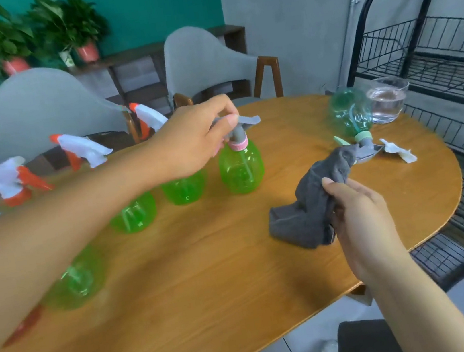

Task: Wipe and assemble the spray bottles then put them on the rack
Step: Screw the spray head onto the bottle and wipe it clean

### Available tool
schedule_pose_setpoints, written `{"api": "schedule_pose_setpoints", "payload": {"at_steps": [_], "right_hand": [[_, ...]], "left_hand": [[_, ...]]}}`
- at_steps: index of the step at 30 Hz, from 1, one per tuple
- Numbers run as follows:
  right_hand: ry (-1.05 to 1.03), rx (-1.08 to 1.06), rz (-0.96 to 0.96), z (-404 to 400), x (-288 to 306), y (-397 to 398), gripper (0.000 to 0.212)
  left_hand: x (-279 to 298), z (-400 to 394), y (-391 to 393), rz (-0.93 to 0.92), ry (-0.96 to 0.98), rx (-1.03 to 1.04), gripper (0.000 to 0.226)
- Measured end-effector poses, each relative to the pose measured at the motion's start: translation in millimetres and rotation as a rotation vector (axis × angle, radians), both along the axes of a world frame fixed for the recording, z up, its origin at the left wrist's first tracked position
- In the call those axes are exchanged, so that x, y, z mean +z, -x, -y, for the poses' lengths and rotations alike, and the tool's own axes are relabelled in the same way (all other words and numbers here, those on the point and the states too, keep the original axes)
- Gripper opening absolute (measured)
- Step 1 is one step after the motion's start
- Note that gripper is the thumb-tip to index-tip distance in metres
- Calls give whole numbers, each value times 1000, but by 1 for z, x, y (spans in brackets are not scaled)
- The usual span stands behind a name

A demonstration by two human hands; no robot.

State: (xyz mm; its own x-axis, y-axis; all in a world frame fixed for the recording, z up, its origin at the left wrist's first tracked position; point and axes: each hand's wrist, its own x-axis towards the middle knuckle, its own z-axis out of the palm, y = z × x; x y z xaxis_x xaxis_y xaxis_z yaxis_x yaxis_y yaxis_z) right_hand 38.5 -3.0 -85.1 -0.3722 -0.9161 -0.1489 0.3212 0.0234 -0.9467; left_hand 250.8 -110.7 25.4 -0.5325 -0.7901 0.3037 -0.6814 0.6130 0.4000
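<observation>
Left hand [198, 138] pinches the grey sprayer head [235, 128] on one green bottle [241, 168]; right hand [359, 211] grips the cloth [314, 208] beside it. Rack [433, 61] beyond holds no bottles; most work apparently remains.

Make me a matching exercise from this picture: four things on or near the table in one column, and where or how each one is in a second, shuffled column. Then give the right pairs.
Things
1. grey cloth
2. bottle with the grey sprayer
3. glass of water
4. dark green bottle

States
A. lying on its side on the table
B. gripped by the right hand
C. standing at the table's far right edge, by the rack
D. upright, its sprayer held by the left hand

Pairs: 1-B, 2-D, 3-C, 4-A
</observation>
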Motion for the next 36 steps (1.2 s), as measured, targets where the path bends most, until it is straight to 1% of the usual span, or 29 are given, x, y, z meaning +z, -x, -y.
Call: {"api": "schedule_pose_setpoints", "payload": {"at_steps": [2, 7, 9, 12, 15, 17, 20, 24, 28, 31, 34, 36], "right_hand": [[1, 21, -70, -1, 2, -9, 18], [60, 12, -191, 2, 5, -27, 14], [81, -3, -223, 6, 3, -32, 8], [121, 7, -329, 11, -2, -39, 8], [163, 30, -343, 16, -5, -44, 13], [179, 33, -357, 20, -8, -48, 13], [197, 28, -355, 27, -10, -54, 17], [206, 7, -382, 34, -8, -67, 22], [282, -99, -559, 41, -6, -81, 22], [331, -97, -703, 43, -11, -90, 31], [430, -109, -879, 43, -19, -96, 33], [415, -118, -936, 42, -22, -98, 40]], "left_hand": [[4, -1, -14, 29, -21, -6, 23], [11, 2, -35, 113, -52, 0, 26], [13, 1, -37, 156, -37, 10, 28], [19, 0, -36, 240, 25, 10, 28], [26, -2, -32, 357, 123, 3, 24], [28, -5, -28, 397, 154, 0, 25], [24, -7, -22, 429, 176, 16, 39], [12, -4, -19, 422, 211, 29, 44], [8, -1, -15, 413, 223, 63, 46], [9, -1, -13, 437, 193, 99, 45], [9, -4, -13, 448, 193, 120, 45], [9, -6, -12, 442, 196, 123, 46]]}}
